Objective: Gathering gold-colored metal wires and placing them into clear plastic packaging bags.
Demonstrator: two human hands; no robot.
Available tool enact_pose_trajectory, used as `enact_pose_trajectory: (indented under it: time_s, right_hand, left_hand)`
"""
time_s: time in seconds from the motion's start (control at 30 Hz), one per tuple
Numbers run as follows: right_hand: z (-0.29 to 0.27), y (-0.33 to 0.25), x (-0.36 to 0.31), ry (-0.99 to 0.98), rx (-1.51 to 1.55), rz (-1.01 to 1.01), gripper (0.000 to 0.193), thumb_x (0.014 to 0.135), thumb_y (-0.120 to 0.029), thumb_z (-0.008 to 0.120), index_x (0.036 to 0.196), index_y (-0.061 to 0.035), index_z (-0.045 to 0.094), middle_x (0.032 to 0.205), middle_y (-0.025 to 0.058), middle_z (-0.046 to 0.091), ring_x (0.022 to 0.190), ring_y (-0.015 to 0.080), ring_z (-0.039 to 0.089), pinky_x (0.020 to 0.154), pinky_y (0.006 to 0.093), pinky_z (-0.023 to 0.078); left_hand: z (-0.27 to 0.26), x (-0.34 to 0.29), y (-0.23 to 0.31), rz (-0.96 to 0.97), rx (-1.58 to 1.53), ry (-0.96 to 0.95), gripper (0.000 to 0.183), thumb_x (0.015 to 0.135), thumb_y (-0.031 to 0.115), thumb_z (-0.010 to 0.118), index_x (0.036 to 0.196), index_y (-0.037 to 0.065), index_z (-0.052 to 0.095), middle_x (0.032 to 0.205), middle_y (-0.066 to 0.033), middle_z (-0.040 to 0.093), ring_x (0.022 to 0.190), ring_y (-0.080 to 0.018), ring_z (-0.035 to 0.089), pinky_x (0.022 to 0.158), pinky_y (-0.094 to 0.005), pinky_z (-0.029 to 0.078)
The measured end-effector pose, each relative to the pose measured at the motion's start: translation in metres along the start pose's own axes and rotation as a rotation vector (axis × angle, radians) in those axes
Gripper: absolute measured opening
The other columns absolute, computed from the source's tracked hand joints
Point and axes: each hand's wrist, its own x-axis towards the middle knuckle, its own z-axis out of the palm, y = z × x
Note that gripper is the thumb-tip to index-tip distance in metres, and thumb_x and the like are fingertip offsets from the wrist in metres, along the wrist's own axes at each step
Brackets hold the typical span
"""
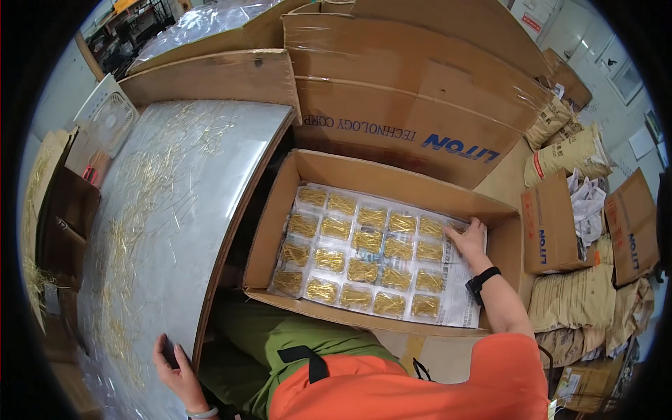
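Note:
Inside an open cardboard box (392,168), small clear packs of thin gold-coloured metal pins (362,270) lie in rows on printed paper (458,297). At the far right end of the farthest row, my right hand (470,241) curls its fingers over one more small pack (457,226), mostly hidden by them. To the left, my left hand (180,374) lies at the near edge of a grey metal tabletop (178,280), thumb and fingers apart and holding nothing. Loose gold pins (133,231) are strewn along that tabletop.
A large cardboard carton (413,77) stands behind the open box. On the right are stacked tan sacks (570,304) and a carton (553,224) with crumpled paper. A white fan (108,115) stands at the tabletop's far left. My legs (280,329) are just below the box.

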Motion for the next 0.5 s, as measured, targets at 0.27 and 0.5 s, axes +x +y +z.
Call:
enact_pose_trajectory:
  time_s: [0.27, 0.5]
  right_hand:
    - [0.038, 0.021, 0.022, 0.2, 0.042, -0.16, 0.074, 0.071, -0.047, 0.077, 0.118, 0.0074, 0.059, 0.121, 0.0293, 0.058, 0.118, 0.039, 0.053, 0.103, 0.0457, 0.04]
    - [0.039, -0.003, 0.01, 0.355, 0.17, -0.33, 0.049, 0.096, -0.03, 0.06, 0.128, 0.006, 0.054, 0.125, 0.0232, 0.057, 0.113, 0.0371, 0.054, 0.1, 0.0443, 0.041]
  left_hand:
    - [0.0, -0.008, -0.017, -0.048, -0.046, 0.047, 0.034, 0.092, 0.004, 0.059, 0.124, -0.005, 0.056, 0.121, -0.0173, 0.061, 0.113, -0.0279, 0.058, 0.1, -0.0376, 0.045]
    - [-0.005, 0.01, 0.012, -0.021, -0.044, 0.131, 0.026, 0.087, 0.005, 0.065, 0.113, 0.002, 0.062, 0.105, -0.0158, 0.066, 0.096, -0.0312, 0.064, 0.085, -0.0372, 0.051]
